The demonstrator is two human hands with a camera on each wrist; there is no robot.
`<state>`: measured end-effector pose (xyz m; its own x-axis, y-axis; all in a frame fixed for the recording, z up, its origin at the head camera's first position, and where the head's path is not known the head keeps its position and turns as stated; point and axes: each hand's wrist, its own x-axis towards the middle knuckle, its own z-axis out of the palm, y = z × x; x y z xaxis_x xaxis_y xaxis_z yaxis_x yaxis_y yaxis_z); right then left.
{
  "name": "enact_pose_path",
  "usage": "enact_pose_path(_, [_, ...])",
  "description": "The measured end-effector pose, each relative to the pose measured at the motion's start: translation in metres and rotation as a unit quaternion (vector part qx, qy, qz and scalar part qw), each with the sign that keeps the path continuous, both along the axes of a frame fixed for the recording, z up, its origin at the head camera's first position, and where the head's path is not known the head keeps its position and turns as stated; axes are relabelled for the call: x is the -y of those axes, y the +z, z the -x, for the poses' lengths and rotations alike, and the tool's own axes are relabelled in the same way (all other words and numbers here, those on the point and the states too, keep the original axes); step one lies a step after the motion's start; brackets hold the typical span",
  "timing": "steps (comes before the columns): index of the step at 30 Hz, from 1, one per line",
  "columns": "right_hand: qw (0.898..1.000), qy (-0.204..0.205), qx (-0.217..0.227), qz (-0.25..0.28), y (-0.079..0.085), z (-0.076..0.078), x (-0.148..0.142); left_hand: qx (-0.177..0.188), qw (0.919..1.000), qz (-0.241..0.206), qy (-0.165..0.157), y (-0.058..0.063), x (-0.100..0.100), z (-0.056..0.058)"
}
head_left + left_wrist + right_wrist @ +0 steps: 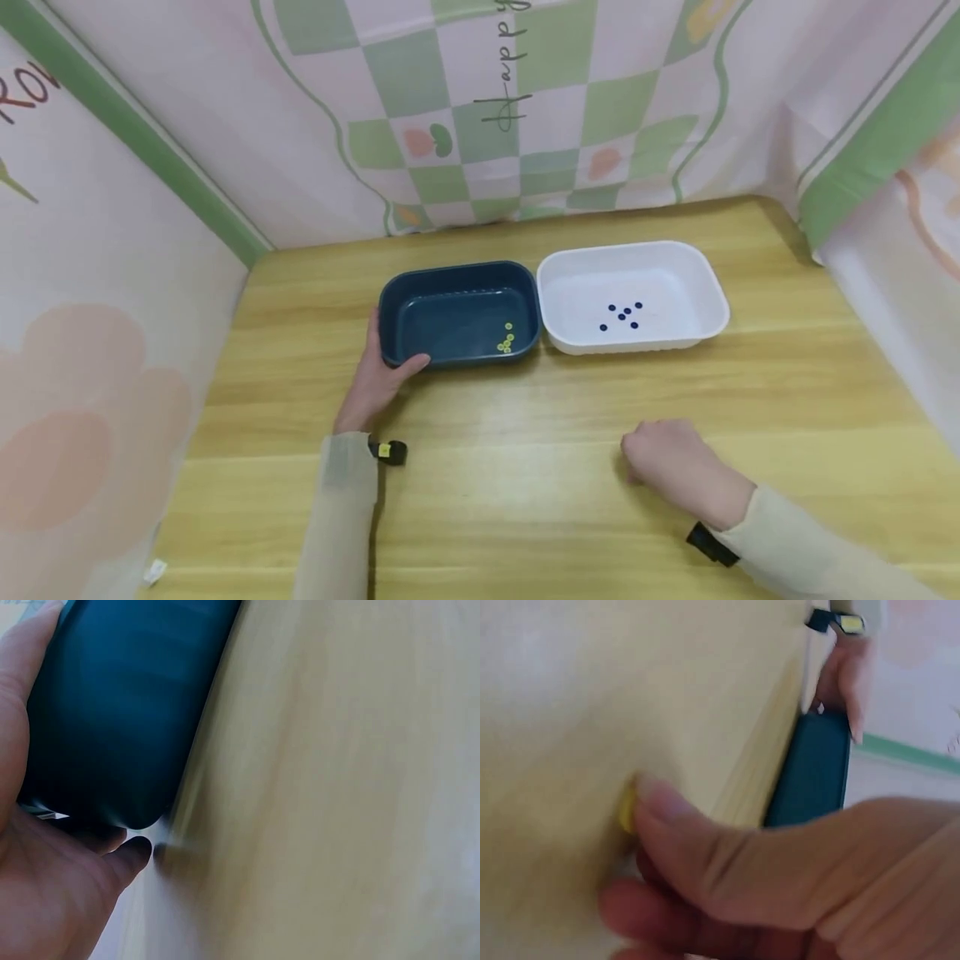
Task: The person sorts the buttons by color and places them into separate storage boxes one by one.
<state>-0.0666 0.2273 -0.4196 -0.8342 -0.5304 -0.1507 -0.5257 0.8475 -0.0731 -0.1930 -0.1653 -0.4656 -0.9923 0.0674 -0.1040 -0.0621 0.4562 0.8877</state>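
My left hand (377, 375) grips the left end of a dark teal basin (457, 361), its thumb on the near rim and its fingers along the outer side. In the left wrist view the basin's dark outer wall (127, 712) fills the space beside the hand. Several small yellow buttons (507, 342) lie in the basin's near right corner. My right hand (678, 462) is low over the table at the right; the right wrist view shows its thumb and fingers pinching a yellow button (627, 810), partly hidden and blurred.
A white basin (633, 343) stands against the teal one's right side, with several dark blue buttons (627, 312) inside. Patterned cloth (480, 125) hangs behind the wooden table (495, 467) and at both sides. A small white scrap (154, 572) lies at the left edge.
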Motion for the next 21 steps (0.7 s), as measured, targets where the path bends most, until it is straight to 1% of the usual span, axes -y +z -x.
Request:
enact_pose_path(2, [0.999, 0.014, -0.032, -0.023, -0.003, -0.004, 0.003, 0.0, 1.0, -0.002, -0.001, 0.0, 0.0, 0.0])
enact_pose_path(4, [0.998, 0.023, -0.044, -0.039, -0.004, -0.008, 0.006, 0.002, 1.0, -0.004, 0.0, 0.0, 0.0, 0.0])
enact_pose_path(5, [0.997, 0.025, -0.047, -0.047, -0.004, -0.01, 0.008, 0.004, 1.0, -0.004, 0.002, 0.001, 0.0, 0.0])
enact_pose_path(9, [0.997, 0.022, -0.033, -0.061, -0.001, -0.013, 0.015, 0.007, 0.9999, -0.004, 0.007, 0.003, 0.0, -0.001])
enact_pose_path(11, [0.997, 0.022, -0.041, -0.064, -0.001, -0.014, 0.017, 0.008, 0.9999, -0.003, 0.008, 0.004, 0.0, -0.002])
enact_pose_path(16, [0.994, 0.035, -0.083, -0.059, -0.002, -0.012, 0.02, 0.008, 0.9999, -0.002, 0.011, 0.006, 0.0, -0.003])
enact_pose_path(18, [0.995, 0.029, -0.074, -0.055, 0.004, -0.008, 0.022, 0.008, 0.9999, 0.0, 0.01, 0.006, 0.0, -0.003])
enact_pose_path(19, [0.996, 0.02, -0.069, -0.044, 0.009, -0.004, 0.022, 0.009, 0.9999, 0.0, 0.009, 0.006, 0.0, -0.003])
enact_pose_path(21, [0.999, -0.007, -0.042, 0.005, 0.022, 0.007, 0.025, 0.011, 0.9999, -0.001, 0.009, 0.006, 0.0, -0.003])
